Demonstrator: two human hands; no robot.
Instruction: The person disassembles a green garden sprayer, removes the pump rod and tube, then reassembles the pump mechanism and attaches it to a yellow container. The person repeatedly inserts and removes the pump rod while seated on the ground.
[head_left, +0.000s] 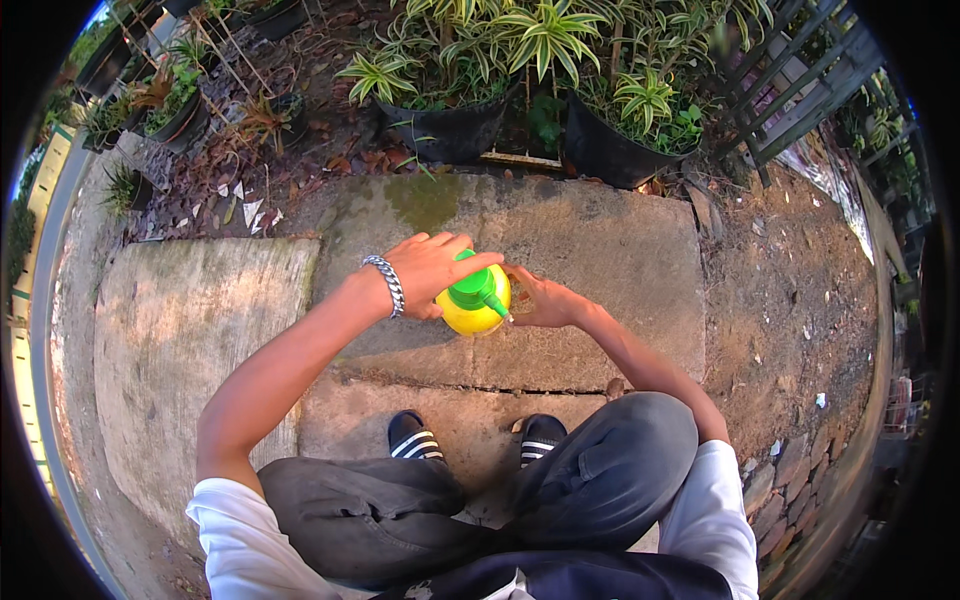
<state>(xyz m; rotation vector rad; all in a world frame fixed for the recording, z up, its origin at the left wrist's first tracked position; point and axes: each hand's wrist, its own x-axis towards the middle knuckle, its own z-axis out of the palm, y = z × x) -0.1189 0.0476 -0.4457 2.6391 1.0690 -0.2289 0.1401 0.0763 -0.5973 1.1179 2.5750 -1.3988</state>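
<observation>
fingers of the left hand (425,272) are closed over the green top (474,280) of a yellow bottle (468,321), as i see it from my remote seat, while the right hand (545,300) curves at the bottle's other side, thumb and fingers parted; i cannot tell how firmly it presses, or whether it bears any weight. working across from the left, i have a small dark pot (139,193) with a spiky plant, then a fuller dark pot (178,128) of mixed greenery, its soil mostly covered by leaves. a silver bracelet (388,283) circles the left wrist. the bottle is in the middle of my view, above the concrete slab (620,250), its short nozzle (497,306) angled toward the right hand; what it contains i cannot make out, nor whether its base, which is hidden, meets the concrete. beyond it, a black planter (455,132) holds striped leaves, and farther right a bigger planter (615,150) holds more, with foliage cut off at the upper edge. below, dark trousers (610,470) hide the heels of two striped sandals (413,437). at far right, a slatted fence (800,85) blurs into the dark rim.
</observation>
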